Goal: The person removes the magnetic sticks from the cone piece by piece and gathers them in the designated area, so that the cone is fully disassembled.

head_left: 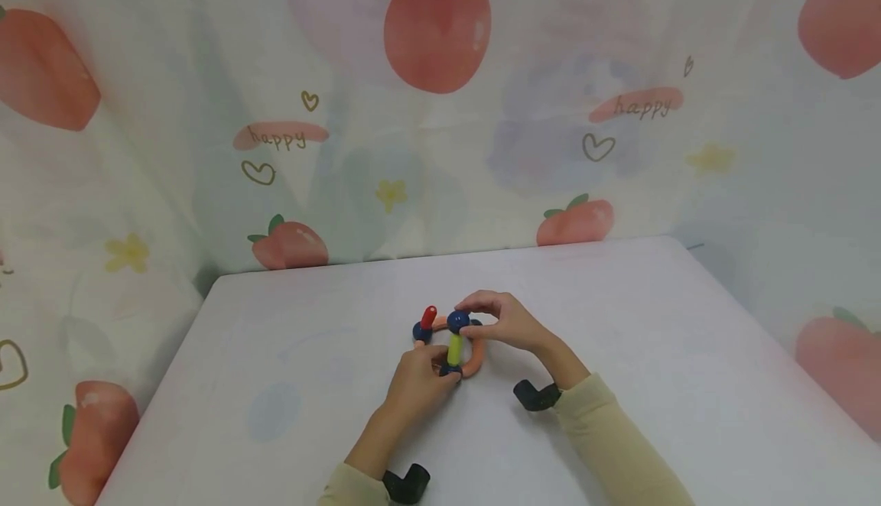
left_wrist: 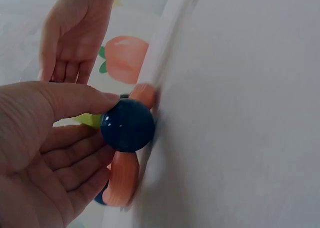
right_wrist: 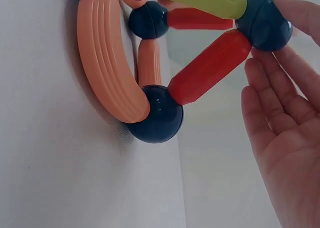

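Note:
A ring of curved orange rods point(right_wrist: 102, 57) joined by dark blue balls lies on the table. In the left wrist view my left hand point(head_left: 421, 378) pinches a near ball point(left_wrist: 127, 125) of this ring, thumb on its side. From that ball a lime green rod point(head_left: 455, 349) rises to an upper blue ball point(head_left: 458, 321). My right hand point(head_left: 512, 324) holds the upper ball between thumb and fingers. One red rod point(right_wrist: 211, 66) slants from the upper ball down to a ring ball point(right_wrist: 156, 114). Another red rod point(head_left: 428, 317) stands on the left ring ball point(head_left: 422, 331).
The white table point(head_left: 275, 353) stretches around the ring, its far edge against a curtain point(head_left: 440, 154) printed with peaches. Black wrist mounts point(head_left: 537, 395) sit on both forearms near the tabletop.

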The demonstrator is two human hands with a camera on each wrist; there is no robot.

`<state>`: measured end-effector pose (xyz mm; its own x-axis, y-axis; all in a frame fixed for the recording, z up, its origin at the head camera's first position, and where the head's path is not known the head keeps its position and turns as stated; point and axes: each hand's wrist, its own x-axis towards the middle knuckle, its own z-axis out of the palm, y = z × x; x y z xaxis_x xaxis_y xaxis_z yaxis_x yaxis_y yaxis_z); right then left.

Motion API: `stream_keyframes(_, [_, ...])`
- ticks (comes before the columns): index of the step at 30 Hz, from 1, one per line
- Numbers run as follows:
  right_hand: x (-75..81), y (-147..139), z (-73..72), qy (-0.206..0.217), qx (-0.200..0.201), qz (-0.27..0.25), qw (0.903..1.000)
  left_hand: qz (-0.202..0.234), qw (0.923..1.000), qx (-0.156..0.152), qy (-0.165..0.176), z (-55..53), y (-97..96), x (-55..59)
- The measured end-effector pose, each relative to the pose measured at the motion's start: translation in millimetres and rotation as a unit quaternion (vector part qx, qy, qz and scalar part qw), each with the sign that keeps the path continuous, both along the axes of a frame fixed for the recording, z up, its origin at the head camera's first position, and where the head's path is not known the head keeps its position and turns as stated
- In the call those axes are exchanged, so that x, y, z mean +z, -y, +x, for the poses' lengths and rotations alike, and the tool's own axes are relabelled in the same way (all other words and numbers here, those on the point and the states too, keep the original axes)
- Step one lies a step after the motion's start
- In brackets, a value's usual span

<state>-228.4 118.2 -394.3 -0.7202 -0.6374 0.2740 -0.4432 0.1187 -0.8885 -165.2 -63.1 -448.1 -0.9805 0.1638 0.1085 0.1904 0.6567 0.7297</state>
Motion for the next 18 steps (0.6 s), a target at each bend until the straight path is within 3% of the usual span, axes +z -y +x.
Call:
stream_keyframes(7, [0.5,2,3.9,0.03,-0.002,0.001,0.9996,0.004,0.9978,-0.06,0.028,-10.4,21.2,3.4])
stream_keyframes(11, [0.7,3,7.8,0.023,-0.017,0.012,0.9995,0.011,0.9956,-0.087,0.031,-16.5,34.1,5.6])
stream_keyframes(18, [-2.0,5,12.6,0.001,-0.015,0.006,0.9999,0.021,0.9955,-0.092,0.008,-20.2,40.0,4.5])
